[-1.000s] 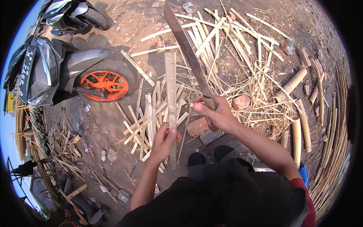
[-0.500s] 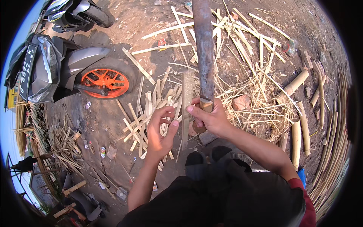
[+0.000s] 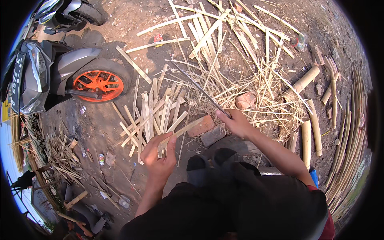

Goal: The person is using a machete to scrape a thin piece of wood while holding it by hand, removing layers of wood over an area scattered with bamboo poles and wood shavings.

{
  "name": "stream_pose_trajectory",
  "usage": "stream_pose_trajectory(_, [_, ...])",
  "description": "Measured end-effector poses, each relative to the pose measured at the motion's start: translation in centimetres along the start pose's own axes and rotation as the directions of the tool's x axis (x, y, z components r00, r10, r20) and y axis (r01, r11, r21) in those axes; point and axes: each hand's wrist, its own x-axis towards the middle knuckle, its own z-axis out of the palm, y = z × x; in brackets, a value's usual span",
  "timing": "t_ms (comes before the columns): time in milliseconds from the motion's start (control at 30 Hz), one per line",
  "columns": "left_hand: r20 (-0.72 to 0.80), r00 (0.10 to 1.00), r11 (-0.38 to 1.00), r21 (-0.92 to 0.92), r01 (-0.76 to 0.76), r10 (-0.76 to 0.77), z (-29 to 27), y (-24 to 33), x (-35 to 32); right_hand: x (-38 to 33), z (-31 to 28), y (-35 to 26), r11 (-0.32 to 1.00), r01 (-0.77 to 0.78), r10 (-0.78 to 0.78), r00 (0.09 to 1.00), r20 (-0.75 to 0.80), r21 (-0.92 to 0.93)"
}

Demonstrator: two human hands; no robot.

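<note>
My left hand [image 3: 159, 154] is closed in a pinch on the near end of a split bamboo strip [image 3: 184, 130], which slants up to the right. A machete [image 3: 197, 85] is in my right hand [image 3: 237, 123], its long thin blade seen nearly edge-on and pointing up and to the left; the handle is mostly covered by my fingers. Below the blade, a reddish brick [image 3: 202, 126] and a grey block [image 3: 213, 136] lie on the ground, close to the strip's far end. Left of these is a heap of short bamboo strips [image 3: 150, 116].
Shavings [image 3: 264, 106] and long bamboo strips [image 3: 206, 34] cover the ground ahead and right. Bamboo tubes [image 3: 302, 83] and long poles [image 3: 344, 156] lie at right. A motorbike [image 3: 60, 76] stands at left; another person [image 3: 90, 218] is at lower left.
The bamboo strip has passed from my right fingers to my left hand and tilted over. The machete has swung from upright to leaning left, blade turned edge-on. My view has shifted slightly.
</note>
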Motion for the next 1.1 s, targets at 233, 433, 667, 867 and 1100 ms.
stream_pose_trajectory(233, [-0.066, 0.986, 0.987, -0.066, 0.148, -0.152, 0.0, -1.9, -2.3, -3.0, 3.9, 4.6, 0.994, 0.041, -0.02, 0.979, 0.205, -0.099])
stream_pose_trajectory(433, [-0.087, 0.995, 0.992, 0.113, 0.062, -0.052, -0.4, -2.1, -3.7, -1.0, 6.7, 8.5, 0.957, 0.129, -0.059, 0.965, 0.257, -0.261])
stream_pose_trajectory(667, [-0.238, 0.939, 0.966, 0.014, 0.259, -0.248, 0.9, -3.2, -4.4, -1.0, 6.1, 6.4, 0.94, 0.244, -0.178, 0.947, 0.267, -0.239])
stream_pose_trajectory(867, [-0.293, 0.899, 0.945, -0.059, 0.323, -0.325, 0.7, -4.0, -4.1, 1.5, 4.9, 14.1, 0.916, 0.007, 0.07, 0.982, 0.177, -0.402])
stream_pose_trajectory(1100, [-0.311, 0.902, 0.953, -0.056, 0.298, -0.301, 1.1, -3.3, -4.1, -0.8, 6.0, 7.6, 0.956, 0.152, -0.083, 0.961, 0.264, -0.25])
